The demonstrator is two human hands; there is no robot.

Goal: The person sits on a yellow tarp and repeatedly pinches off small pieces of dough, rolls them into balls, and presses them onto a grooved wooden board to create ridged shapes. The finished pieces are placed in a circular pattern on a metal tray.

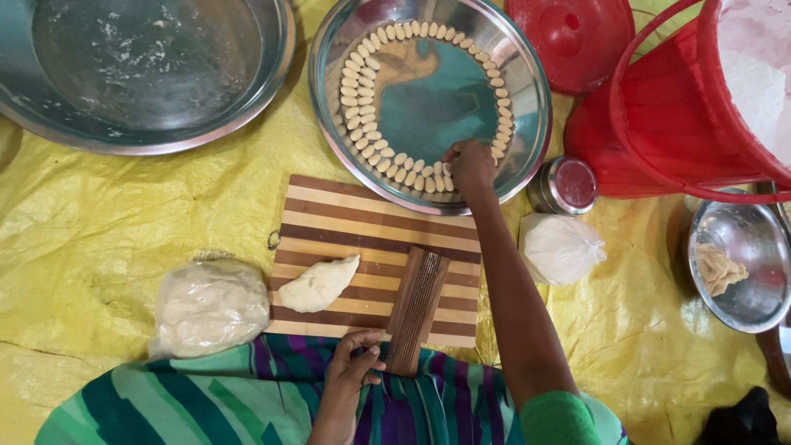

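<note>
Right hand reaching out past the far edge of the striped board, fingers pinched down at the near rim of the round steel tray; whether a dough piece is between my fingertips I can't tell from here. That's where the ring of little dough pieces has its gap, so the spot makes sense for closing the circle. Left hand sits at the board's near edge, fingers curled loosely against the foot of the ribbed wooden paddle, steadying it on the board. Lump of dough lies on the board, left of the paddle, close for pinching off. Bagged dough rests off the board's left side, covered.
</note>
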